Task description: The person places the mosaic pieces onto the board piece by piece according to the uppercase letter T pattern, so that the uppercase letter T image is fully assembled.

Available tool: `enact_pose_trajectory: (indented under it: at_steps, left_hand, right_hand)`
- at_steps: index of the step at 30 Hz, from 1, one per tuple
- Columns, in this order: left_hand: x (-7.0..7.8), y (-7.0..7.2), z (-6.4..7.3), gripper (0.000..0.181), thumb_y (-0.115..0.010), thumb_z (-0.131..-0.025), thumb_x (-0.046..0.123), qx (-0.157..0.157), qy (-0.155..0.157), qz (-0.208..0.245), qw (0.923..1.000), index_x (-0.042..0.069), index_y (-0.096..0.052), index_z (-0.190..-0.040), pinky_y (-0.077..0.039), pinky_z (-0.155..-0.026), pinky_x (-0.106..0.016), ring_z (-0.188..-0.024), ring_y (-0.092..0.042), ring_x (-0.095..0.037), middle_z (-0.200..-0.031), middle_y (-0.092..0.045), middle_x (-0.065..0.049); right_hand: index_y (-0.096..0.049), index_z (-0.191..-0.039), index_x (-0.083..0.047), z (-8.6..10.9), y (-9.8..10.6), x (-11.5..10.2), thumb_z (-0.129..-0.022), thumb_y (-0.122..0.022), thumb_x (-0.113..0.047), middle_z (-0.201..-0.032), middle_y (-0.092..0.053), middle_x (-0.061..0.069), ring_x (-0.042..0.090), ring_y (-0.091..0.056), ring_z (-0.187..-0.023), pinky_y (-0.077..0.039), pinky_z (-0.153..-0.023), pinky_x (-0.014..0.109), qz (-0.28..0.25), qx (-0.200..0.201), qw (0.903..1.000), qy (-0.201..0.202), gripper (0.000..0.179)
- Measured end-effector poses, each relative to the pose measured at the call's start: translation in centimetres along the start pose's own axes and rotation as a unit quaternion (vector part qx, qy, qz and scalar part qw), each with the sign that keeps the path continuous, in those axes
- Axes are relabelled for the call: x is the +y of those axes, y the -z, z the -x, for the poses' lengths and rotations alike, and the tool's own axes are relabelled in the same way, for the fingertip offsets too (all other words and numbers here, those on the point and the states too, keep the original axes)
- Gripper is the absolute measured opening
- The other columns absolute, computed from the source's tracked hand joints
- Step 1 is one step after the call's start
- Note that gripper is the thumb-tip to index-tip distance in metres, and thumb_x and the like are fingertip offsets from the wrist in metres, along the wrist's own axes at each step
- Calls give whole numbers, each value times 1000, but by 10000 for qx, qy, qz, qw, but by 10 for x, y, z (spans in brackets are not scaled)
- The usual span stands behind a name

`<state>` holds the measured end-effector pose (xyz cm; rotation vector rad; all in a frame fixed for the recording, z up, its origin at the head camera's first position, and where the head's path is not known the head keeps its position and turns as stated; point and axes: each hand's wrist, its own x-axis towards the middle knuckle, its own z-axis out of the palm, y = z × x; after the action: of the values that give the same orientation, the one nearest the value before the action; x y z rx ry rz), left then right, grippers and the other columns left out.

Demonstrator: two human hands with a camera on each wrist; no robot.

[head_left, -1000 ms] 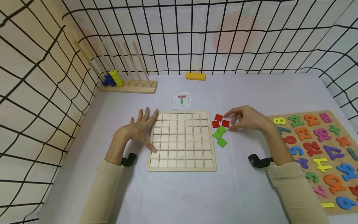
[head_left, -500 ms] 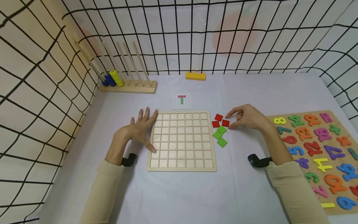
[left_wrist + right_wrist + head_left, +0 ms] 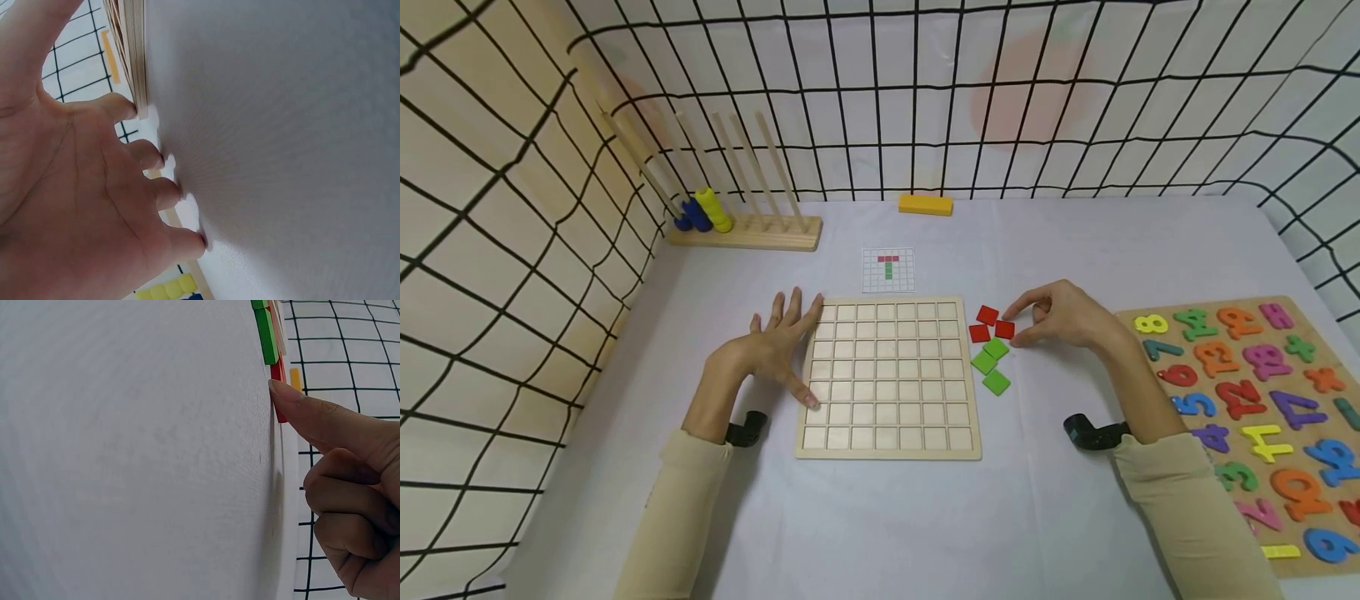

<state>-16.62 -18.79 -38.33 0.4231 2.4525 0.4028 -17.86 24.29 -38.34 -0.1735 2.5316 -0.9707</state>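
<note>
My left hand lies with spread fingers along the left side of a wooden grid board. Its thumb rests on the board's surface, and in the left wrist view the other fingertips touch the white cloth. At the board's right side, my right hand pinches the edges of a flat red square tile between thumb and index finger. Its other fingers are curled in, and the right wrist view has the thumb right at the red tile. Two more red tiles and three green tiles lie beside it.
Behind the board lies a small pattern card with a red and green T. A yellow block and a wooden peg stand with blue and yellow beads are at the back. A number puzzle board sits right; black wire mesh encloses the table.
My right thumb and index finger have drawn slightly closer together around the nearest red tile, which has shifted very little. My left hand stays in place on the board.
</note>
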Motion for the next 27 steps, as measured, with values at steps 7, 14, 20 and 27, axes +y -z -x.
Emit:
enact_pose_trajectory:
  at_steps: [7,14,20,27]
  left_hand:
    - [-1,1,1,162,-101,-56,47,-19,5,-17,10000,17,14,-165,13,-121,-74,-154,32,-44,-166,33,-21]
    - [0,1,1,161,-101,-57,47,-26,-16,-15,10000,17,14,-166,13,-121,-74,-154,32,-44,-166,33,-21]
    - [0,1,2,161,-100,-58,49,-49,-20,-46,10000,17,14,-166,13,-121,-74,-154,33,-43,-166,33,-21]
    - [0,2,4,160,-100,-58,50,-81,-15,-34,10000,18,15,-166,13,-121,-74,-154,34,-42,-166,34,-20]
  right_hand:
    - [-76,-115,-4,0,-2,-1,-82,-87,-16,-63,-47,1,18,-43,-63,-30,-58,29,79,65,9999,18,37]
    - [-76,-115,-3,1,-1,-1,-84,-86,-18,-62,-45,-1,17,-41,-62,-30,-58,29,136,18,9999,101,36]
    - [-76,-116,-2,2,2,-4,-85,-86,-20,-62,-43,-1,16,-40,-61,-30,-59,28,77,75,9999,96,37]
    - [-76,-115,-4,-1,-2,-17,-84,-87,-21,-65,-38,0,18,-39,-68,-29,-63,31,30,143,9996,231,37]
